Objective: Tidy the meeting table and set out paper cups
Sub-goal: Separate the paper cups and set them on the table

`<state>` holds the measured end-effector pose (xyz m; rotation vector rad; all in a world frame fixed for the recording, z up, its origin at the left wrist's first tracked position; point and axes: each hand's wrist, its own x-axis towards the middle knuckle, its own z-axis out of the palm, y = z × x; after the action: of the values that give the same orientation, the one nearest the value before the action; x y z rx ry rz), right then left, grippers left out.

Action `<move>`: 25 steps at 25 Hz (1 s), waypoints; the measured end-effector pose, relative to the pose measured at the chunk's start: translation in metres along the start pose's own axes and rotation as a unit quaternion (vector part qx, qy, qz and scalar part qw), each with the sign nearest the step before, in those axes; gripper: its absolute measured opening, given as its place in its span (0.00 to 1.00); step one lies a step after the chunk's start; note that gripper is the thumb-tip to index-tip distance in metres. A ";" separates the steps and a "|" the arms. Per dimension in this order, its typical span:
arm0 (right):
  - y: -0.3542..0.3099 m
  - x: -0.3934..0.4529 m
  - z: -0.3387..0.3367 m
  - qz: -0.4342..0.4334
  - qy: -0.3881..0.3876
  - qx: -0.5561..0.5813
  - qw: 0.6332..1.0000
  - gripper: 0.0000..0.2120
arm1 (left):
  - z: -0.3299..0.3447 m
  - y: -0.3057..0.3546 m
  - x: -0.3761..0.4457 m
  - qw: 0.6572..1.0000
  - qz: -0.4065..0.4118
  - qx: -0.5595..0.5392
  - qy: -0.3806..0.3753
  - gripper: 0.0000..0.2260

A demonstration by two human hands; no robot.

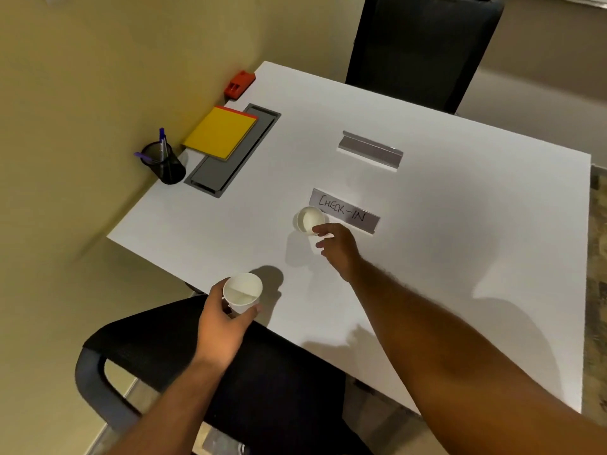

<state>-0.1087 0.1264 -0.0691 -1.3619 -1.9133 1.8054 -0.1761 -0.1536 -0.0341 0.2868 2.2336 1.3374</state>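
Note:
My left hand (221, 326) grips a white paper cup (242, 292) upright at the near edge of the white table (460, 257). My right hand (338, 249) reaches over the middle of the table and holds a second white paper cup (308, 221), tilted with its mouth toward the camera, just in front of a "CHECK-IN" sign (343, 211). Whether that cup touches the tabletop is unclear. A blank grey sign holder (370, 153) lies farther back.
A yellow notepad (220, 133) rests partly on a grey cable tray lid (230, 156) at the left. A black pen holder (163, 162) with purple pens and a red stapler (239, 84) stand by the wall. Black chairs sit at the near (184, 349) and far (423, 47) sides.

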 end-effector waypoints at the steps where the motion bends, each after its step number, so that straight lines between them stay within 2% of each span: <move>1: -0.007 0.009 0.008 -0.002 -0.025 0.003 1.000 0.21 | -0.002 -0.001 0.001 1.000 -0.003 -0.010 0.014 0.30; 5: -0.032 0.047 0.034 0.019 -0.065 0.042 0.997 0.21 | -0.004 -0.004 0.002 0.998 -0.012 -0.044 0.047 0.30; 11: -0.056 0.082 0.058 0.068 -0.082 0.098 0.989 0.15 | -0.001 -0.009 0.003 0.999 -0.006 -0.034 0.031 0.30; 15: -0.061 0.086 0.066 0.050 -0.100 0.100 0.989 0.16 | -0.001 -0.011 0.007 0.999 -0.015 -0.025 0.030 0.30; 19: -0.048 0.066 0.064 -0.003 -0.059 0.051 0.997 0.17 | -0.001 -0.013 0.010 0.999 -0.018 -0.018 0.026 0.29; 25: -0.017 -0.014 0.059 0.029 -0.084 0.109 0.990 0.10 | -0.003 0.002 0.006 1.000 0.015 0.011 0.016 0.30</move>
<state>-0.1486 0.0777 -0.0631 -1.2394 -1.7028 2.1472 -0.1824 -0.1524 -0.0333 0.3093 2.2791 1.3432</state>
